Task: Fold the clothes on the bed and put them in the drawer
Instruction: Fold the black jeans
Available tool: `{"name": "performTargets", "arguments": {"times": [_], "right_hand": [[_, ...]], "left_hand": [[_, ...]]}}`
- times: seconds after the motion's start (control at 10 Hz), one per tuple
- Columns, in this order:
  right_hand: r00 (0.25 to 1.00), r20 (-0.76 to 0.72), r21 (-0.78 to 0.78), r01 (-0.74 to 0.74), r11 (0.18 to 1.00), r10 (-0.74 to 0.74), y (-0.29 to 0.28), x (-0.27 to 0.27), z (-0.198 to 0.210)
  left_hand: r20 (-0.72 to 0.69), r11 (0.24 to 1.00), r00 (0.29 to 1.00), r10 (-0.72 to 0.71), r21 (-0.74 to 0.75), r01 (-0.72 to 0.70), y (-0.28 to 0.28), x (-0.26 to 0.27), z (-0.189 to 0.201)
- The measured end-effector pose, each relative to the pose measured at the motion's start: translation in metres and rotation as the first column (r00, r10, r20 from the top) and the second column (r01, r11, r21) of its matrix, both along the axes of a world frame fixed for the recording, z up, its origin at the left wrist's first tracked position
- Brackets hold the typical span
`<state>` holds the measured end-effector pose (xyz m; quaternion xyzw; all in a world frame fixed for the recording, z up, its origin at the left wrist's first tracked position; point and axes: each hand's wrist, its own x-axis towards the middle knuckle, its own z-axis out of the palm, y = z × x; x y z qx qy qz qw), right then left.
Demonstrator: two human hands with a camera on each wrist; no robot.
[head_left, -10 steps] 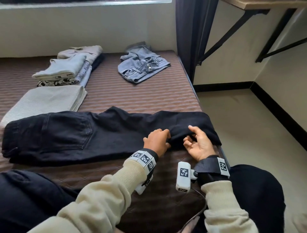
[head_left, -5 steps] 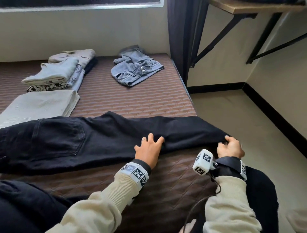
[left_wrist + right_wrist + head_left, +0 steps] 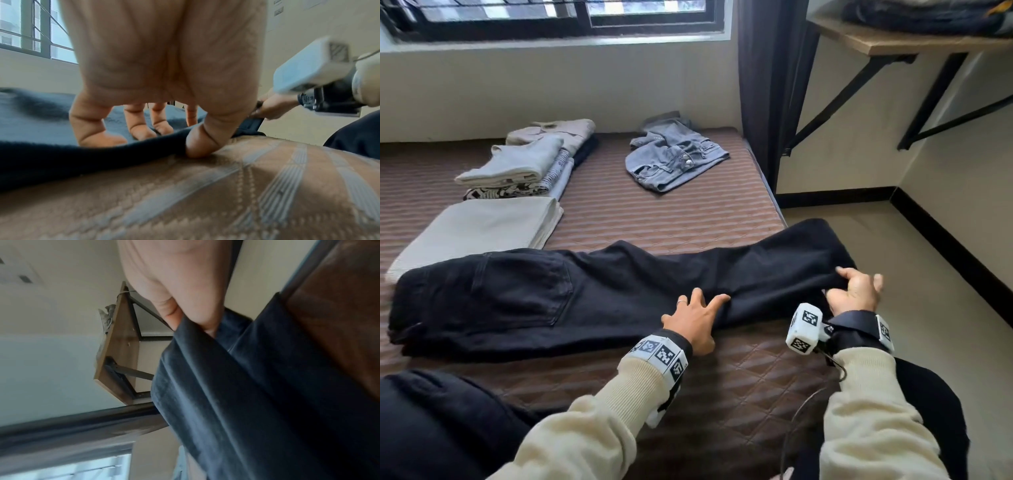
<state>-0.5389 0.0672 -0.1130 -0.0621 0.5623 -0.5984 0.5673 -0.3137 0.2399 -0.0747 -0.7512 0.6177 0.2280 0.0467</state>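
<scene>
Black jeans (image 3: pixel 524 294) lie lengthwise across the brown quilted bed (image 3: pixel 722 387), waist at the left, legs reaching past the bed's right edge. My left hand (image 3: pixel 697 317) presses flat on the near edge of the legs, fingers spread on the cloth (image 3: pixel 51 129) and thumb at the fabric's edge. My right hand (image 3: pixel 854 291) grips the leg ends, which hang off the bed; its fingers (image 3: pixel 185 316) pinch the dark hem (image 3: pixel 216 378).
Folded light clothes (image 3: pixel 527 164) are stacked at the far left, with a folded beige piece (image 3: pixel 479 233) in front. A crumpled denim jacket (image 3: pixel 674 157) lies at the far middle. A wall-mounted shelf (image 3: pixel 893 44) with dark clothes is at upper right; bare floor (image 3: pixel 893 246) lies right of the bed.
My right hand has pulled the leg ends rightward off the bed's edge, stretching the jeans out. My left hand went from gripping the cloth to pressing flat on it.
</scene>
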Motion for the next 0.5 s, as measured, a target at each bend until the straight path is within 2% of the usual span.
{"name": "performTargets", "arguments": {"times": [0.1,0.2,0.3,0.4,0.5], "right_hand": [[0.967,-0.235,0.226,-0.042,0.973,0.096,0.026,-0.014,0.005],[0.932,-0.342,0.312,-0.005,0.950,0.117,0.034,-0.023,-0.005],[0.847,-0.467,0.392,-0.058,0.918,0.253,0.039,-0.016,0.001],[0.710,-0.592,0.420,-0.132,0.898,0.381,0.042,-0.011,0.002],[0.655,-0.631,0.407,-0.177,0.896,0.416,0.049,0.000,0.000]], "left_hand": [[0.013,1.000,1.000,-0.016,0.021,0.016,0.001,0.002,-0.003],[0.023,1.000,1.000,-0.020,0.018,0.020,-0.001,0.002,-0.002],[0.046,0.999,0.999,-0.022,0.027,0.021,0.001,-0.003,-0.001],[0.067,1.000,0.998,-0.011,0.007,0.011,0.003,-0.006,-0.005],[0.092,1.000,0.996,-0.013,-0.010,0.014,0.005,-0.008,-0.006]]}}
